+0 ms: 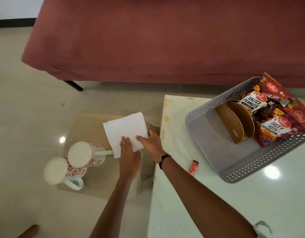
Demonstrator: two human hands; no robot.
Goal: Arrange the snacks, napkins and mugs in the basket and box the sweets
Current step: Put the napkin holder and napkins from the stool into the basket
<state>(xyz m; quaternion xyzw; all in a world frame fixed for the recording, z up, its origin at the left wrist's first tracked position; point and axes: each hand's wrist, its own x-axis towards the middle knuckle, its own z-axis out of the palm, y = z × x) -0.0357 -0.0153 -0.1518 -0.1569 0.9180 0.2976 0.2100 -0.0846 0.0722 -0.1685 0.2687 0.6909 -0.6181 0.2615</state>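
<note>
While both arms reach down past the bench edge, this is the layout, largest thing first.
Sofa: a long red sofa (165, 36) fills the top of the view, behind everything.
Bench: a pale glossy bench (217, 203) takes up the lower right.
Basket: a grey perforated basket (208, 143) sits on the bench, tilted in view; snack packets (251, 102) and two brown round boxes (234, 124) crowd its far right side, leaving the near left part free.
Mugs: two white mugs (76, 162) with red flowers lie on a lower surface left of the bench, touching each other.
Napkins: a white stack of napkins (126, 129) is just beside the mugs, below bench level.
Left hand: the left hand (129, 152) lies on the stack's near edge, fingers straight.
Right hand: the right hand (150, 140) pinches the stack's right corner, thumb on top.
Sweet: one small red wrapped sweet (193, 166) lies on the bench near the basket.
Step in hand: probably gathering the napkins.
Next move: likely lifting the stack whole, kept square, and carrying it over to the basket's free part.
</note>
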